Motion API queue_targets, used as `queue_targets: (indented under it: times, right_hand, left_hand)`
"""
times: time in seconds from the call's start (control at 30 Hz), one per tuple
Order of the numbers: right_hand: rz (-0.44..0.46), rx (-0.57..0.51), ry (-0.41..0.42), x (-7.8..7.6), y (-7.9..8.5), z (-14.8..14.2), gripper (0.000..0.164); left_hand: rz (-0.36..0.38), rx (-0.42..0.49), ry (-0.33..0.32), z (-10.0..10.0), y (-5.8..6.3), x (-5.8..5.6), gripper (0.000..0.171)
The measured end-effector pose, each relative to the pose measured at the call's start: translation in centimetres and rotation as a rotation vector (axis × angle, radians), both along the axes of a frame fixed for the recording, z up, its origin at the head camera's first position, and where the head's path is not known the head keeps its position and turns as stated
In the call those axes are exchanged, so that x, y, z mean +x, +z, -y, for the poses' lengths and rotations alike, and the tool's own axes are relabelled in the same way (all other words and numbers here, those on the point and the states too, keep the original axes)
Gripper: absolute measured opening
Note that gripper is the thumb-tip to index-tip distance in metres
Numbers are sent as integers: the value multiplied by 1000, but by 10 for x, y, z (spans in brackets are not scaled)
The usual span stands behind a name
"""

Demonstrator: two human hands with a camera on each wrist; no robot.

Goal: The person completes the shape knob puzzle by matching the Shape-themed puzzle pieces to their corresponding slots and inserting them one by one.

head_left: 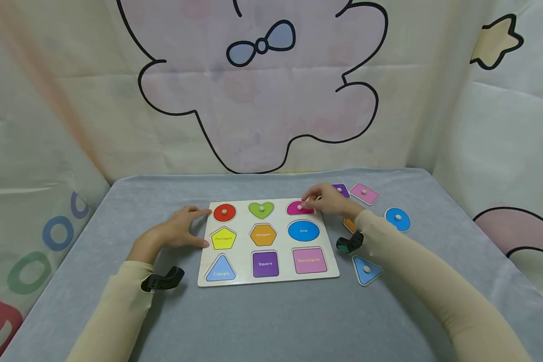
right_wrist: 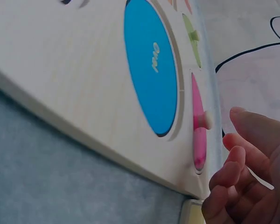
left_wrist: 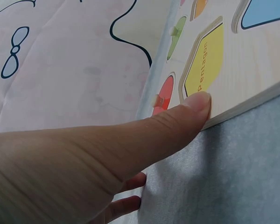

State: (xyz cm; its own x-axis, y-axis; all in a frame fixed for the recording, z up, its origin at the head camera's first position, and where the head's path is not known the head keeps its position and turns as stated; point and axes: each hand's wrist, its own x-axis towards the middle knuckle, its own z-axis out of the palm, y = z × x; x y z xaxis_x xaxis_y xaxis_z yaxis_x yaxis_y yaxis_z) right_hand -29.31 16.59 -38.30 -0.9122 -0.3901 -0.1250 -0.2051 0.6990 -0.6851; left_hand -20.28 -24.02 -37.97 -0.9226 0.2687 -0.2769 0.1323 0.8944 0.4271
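A white wooden shape puzzle board (head_left: 242,256) lies on the table. Its back row holds a red circle piece (head_left: 230,214), a green heart piece (head_left: 255,211) and a magenta piece (right_wrist: 199,147), each with a small knob. My right hand (head_left: 328,200) is over the board's back right corner, fingers loosely bent beside the magenta piece. In the right wrist view a gap shows between the fingertips and its wooden knob (right_wrist: 206,120). My left hand (head_left: 174,230) is at the board's left edge, thumb on the rim by the yellow pentagon recess (left_wrist: 207,60), fingers extended.
Right of the board lie a purple square piece (head_left: 344,191), a pink rectangle piece (head_left: 359,196), a blue oval piece (head_left: 404,221) and a blue triangle piece (head_left: 363,278). An orange piece (head_left: 349,226) is partly hidden under the right wrist. A printed curtain (head_left: 402,115) hangs behind the table.
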Motion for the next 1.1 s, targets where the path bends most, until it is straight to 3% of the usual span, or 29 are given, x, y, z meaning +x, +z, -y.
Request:
queue_targets:
  times: [0.43,0.77,1.1]
  right_hand:
    - [-53,-50,-14,0,7,-34,23]
    - [-21,0,-77,2,3,-65,31]
    - [32,39,-55,2,-9,-73,30]
  left_hand:
    - [-8,-3,4,-2,0,0,96]
    - [-9,-7,-3,-5,2,-1,96]
    - [-11,-10,-1,-4,-1,0,95]
